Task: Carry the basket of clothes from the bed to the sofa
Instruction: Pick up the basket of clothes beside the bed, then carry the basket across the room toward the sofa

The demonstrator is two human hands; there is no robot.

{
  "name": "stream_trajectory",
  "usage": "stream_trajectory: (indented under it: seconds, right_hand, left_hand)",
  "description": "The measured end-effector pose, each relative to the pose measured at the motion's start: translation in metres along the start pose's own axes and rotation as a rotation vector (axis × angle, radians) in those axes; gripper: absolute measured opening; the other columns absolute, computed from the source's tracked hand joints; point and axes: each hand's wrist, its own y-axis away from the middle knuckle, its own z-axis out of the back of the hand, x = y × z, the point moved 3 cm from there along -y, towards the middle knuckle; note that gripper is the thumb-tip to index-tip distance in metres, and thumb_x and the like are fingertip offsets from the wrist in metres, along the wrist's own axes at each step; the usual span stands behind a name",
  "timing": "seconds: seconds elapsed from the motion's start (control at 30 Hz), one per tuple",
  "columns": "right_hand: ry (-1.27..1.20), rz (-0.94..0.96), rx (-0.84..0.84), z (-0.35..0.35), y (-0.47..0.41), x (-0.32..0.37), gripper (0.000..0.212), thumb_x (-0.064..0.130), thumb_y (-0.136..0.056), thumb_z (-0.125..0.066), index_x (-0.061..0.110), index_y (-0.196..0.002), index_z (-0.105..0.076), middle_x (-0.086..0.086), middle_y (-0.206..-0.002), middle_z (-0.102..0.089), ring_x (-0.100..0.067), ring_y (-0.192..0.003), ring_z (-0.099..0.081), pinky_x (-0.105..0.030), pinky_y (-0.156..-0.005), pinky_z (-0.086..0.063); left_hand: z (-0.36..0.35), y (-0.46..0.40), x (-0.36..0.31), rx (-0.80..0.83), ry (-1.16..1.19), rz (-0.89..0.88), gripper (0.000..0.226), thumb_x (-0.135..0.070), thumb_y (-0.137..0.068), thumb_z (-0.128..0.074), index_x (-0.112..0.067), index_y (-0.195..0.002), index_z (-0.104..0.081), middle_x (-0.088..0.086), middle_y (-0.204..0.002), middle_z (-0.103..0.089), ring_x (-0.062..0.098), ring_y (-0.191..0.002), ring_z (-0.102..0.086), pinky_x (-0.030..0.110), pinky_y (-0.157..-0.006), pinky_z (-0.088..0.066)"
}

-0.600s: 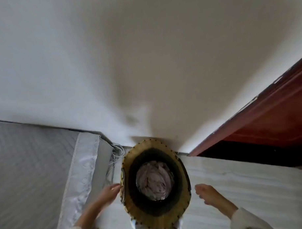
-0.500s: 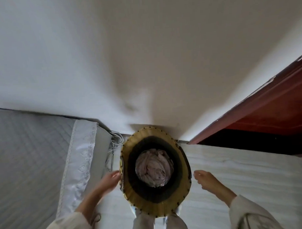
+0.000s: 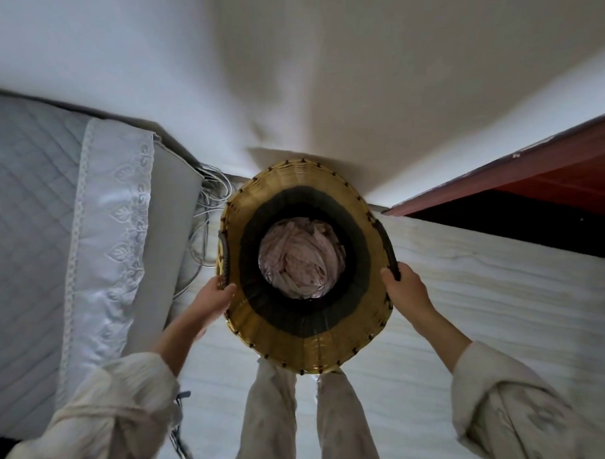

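Basket (image 3: 308, 349) of woven yellow cane stood upright, its long axis running straight up toward the camera and its round mouth facing up, so the view went down into it past a dark inner band. Bundled pale pink clothes (image 3: 300, 257) lay at its bottom. It sat in front of the person's legs (image 3: 277, 419) over the pale floor (image 3: 468, 292), close against the white wall (image 3: 323, 74), with the bed (image 3: 29, 204) and its lace-edged sheet just to the left and a tangle of cables (image 3: 208, 212) between bed and basket. A red-brown wooden door frame (image 3: 532, 173) ran off to the right. The left hand (image 3: 212, 301) was clenched over the rim at the lower end of the dark left handle. The right hand (image 3: 404, 287) gripped the lower end of the dark right handle, fingers wrapped around it. Both sleeves were loose and cream.
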Motion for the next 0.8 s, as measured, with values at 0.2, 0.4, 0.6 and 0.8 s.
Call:
stream_trajectory:
  seconds: [0.2,0.4,0.6,0.8]
  right_hand:
    - [-0.082,-0.048,0.001,-0.009,0.004,0.003,0.041,0.035,-0.098,-0.035,0.003,-0.116,-0.053,-0.009,-0.099,-0.053,-0.023,-0.090,-0.051,-0.034,-0.075,-0.040]
    - [-0.093,-0.014,-0.025,0.008,0.034,0.021,0.039,0.032,-0.099,-0.032,0.017,-0.065,-0.043,-0.004,-0.067,-0.045,-0.014,-0.061,-0.042,-0.022,-0.057,-0.035]
    - [-0.156,0.090,0.089,0.025,0.088,0.047,0.043,0.037,-0.099,-0.031,0.018,-0.062,-0.042,-0.003,-0.060,-0.043,-0.015,-0.058,-0.041,-0.025,-0.058,-0.037]
    - [-0.013,0.239,0.246,0.033,0.135,0.038,0.037,0.033,-0.098,-0.034,0.015,-0.068,-0.045,-0.004,-0.061,-0.041,-0.015,-0.057,-0.038,-0.026,-0.055,-0.033]
  left_hand:
    - [0.006,-0.007,0.014,-0.055,0.136,-0.013,0.026,-0.021,-0.096,-0.040,-0.007,-0.082,-0.057,0.015,-0.092,-0.062,0.028,-0.090,-0.058,0.036,-0.083,-0.045]
    - [0.032,0.025,0.026,-0.094,0.177,-0.070,0.028,-0.023,-0.098,-0.035,-0.005,-0.087,-0.054,0.008,-0.076,-0.059,0.015,-0.065,-0.053,0.036,-0.073,-0.043]
    - [0.048,0.094,0.055,-0.164,0.314,-0.073,0.031,-0.028,-0.099,-0.036,-0.008,-0.086,-0.056,0.007,-0.073,-0.056,0.020,-0.068,-0.052,0.029,-0.060,-0.041]
    - [0.014,0.184,0.116,-0.343,0.488,0.050,0.034,-0.030,-0.097,-0.038,-0.005,-0.087,-0.058,0.010,-0.077,-0.056,0.022,-0.070,-0.051,0.032,-0.064,-0.040]
